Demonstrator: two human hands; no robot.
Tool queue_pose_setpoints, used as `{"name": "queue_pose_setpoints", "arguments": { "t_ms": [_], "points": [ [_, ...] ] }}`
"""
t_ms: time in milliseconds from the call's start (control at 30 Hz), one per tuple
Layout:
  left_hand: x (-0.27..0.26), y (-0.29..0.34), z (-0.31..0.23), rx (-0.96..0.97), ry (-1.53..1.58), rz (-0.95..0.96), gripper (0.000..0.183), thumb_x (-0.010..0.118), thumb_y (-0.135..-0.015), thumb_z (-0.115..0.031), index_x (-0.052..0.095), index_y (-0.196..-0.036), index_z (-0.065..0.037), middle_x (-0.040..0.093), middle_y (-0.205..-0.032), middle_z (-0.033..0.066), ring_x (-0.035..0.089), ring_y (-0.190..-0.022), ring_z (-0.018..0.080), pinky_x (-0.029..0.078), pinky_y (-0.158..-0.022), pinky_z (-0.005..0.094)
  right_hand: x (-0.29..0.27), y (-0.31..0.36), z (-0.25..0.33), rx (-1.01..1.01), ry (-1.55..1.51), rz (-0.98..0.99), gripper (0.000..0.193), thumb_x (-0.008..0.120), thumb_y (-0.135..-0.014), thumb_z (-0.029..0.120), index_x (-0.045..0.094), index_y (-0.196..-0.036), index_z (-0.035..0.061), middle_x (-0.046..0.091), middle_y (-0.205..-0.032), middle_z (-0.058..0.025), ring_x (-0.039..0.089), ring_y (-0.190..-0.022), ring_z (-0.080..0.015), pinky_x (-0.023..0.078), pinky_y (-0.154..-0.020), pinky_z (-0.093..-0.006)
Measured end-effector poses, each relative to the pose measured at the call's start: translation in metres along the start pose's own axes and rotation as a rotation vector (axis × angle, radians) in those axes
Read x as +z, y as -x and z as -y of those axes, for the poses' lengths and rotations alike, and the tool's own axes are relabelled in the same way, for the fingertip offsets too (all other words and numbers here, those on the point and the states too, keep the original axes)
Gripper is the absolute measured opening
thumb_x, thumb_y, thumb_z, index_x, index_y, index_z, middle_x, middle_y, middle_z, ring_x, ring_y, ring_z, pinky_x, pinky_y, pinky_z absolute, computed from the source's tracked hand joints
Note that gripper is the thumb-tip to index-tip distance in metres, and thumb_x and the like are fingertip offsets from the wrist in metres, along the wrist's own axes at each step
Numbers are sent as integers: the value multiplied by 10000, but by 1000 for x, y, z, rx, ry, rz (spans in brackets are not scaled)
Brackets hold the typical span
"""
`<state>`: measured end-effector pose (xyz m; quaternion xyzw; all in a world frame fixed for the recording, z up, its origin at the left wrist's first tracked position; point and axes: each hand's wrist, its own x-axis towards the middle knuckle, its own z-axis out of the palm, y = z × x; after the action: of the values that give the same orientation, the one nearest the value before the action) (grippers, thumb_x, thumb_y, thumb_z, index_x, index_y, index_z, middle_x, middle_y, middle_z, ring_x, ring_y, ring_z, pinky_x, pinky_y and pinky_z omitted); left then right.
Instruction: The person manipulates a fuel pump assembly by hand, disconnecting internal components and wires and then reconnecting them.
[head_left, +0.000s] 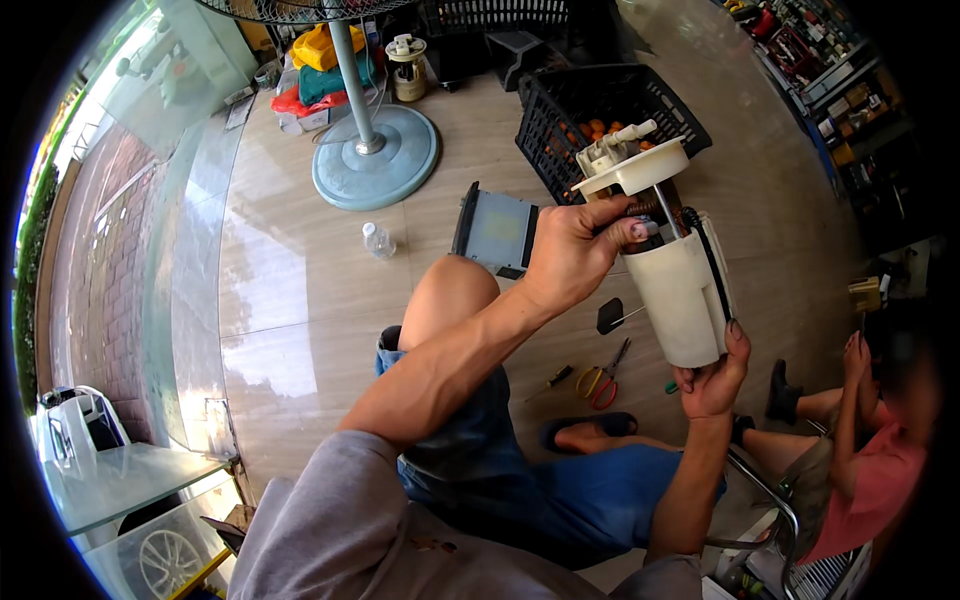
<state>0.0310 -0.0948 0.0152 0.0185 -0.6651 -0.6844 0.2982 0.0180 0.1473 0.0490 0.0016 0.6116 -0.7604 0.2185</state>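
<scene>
A fuel pump module (675, 310) is raised in front of me, tilted, with a cream canister below and a round cream flange (650, 170) on top. A metal rod and a dark corrugated hose span the gap between them. Thumb and fingers of my left hand (572, 252) are closed at this gap, by the canister's upper rim; the exact part pinched is partly hidden. My right hand (715, 385) grips the canister's lower end from beneath. A black float (610, 316) sticks out on a thin wire at the canister's left side.
On the floor lie red-and-yellow-handled scissors (600, 388), a screwdriver (560, 376), a flat grey metal box (497, 228) and a clear bottle (378, 240). Beyond stand a black crate (540, 150) with orange fruit and a fan base (375, 165). Another person (880, 450) sits at right.
</scene>
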Motion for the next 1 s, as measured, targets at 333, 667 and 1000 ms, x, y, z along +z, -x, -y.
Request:
{"name": "queue_pose_setpoints", "arguments": {
  "t_ms": [333, 667, 1000],
  "points": [
    [13, 4, 0, 3, -44, -101, 284, 722, -919, -98, 696, -1170, 31, 728, -834, 17, 555, -742, 37, 502, -663, 223, 4, -1, 0, 34, -46, 22, 515, 526, -907, 572, 600, -1089, 95, 626, -781, -42, 450, -435, -138, 308, -352, -263],
    [21, 6, 0, 10, -40, -162, 286, 736, -908, -115, 702, -1151, 33, 767, -928, 105, 619, -803, 49, 531, -715, 233, 12, 2, -2, 54, -90, 15, 494, 502, -915, 573, 605, -1060, 112, 600, -737, -28, 438, -427, -134, 300, -347, -260],
    [20, 4, -8, 0, -3, -138, 316, 703, -940, -168, 679, -1193, 21, 764, -954, 120, 640, -836, 63, 536, -754, 250, 23, 4, -1, 40, -84, -35, 551, 490, -919, 598, 594, -1096, 87, 602, -750, -45, 430, -428, -145, 283, -345, -266]
  ]
}}
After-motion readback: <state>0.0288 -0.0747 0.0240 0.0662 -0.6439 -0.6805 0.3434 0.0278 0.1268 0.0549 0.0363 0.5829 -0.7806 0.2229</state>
